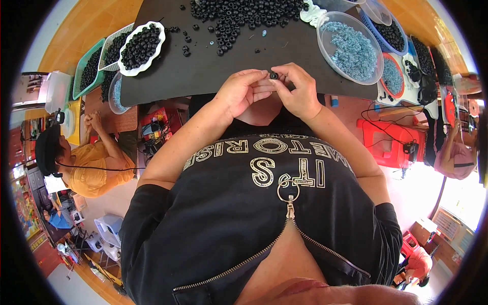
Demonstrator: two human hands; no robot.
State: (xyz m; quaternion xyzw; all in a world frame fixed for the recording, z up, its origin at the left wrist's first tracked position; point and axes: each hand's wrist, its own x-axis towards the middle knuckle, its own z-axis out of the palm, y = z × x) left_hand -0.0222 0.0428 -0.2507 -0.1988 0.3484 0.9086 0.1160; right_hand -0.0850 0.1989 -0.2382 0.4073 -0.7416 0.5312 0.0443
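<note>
Just over the table's near edge, my right hand pinches a small black round piece with a hole in it between thumb and fingers. Close beside it, my left hand is half turned up, its fingers stretched toward the piece and its thumb near it. The fingertips of both hands meet or nearly meet below the piece. Beyond them, a big pile of similar black pieces covers the far part of the dark table, with several strays scattered nearer.
A white scalloped dish of black pieces stands at left, beside green and white baskets. At right, a clear round bowl holds light-blue pieces, with more containers beyond. A person sits at left; a red stool stands at right.
</note>
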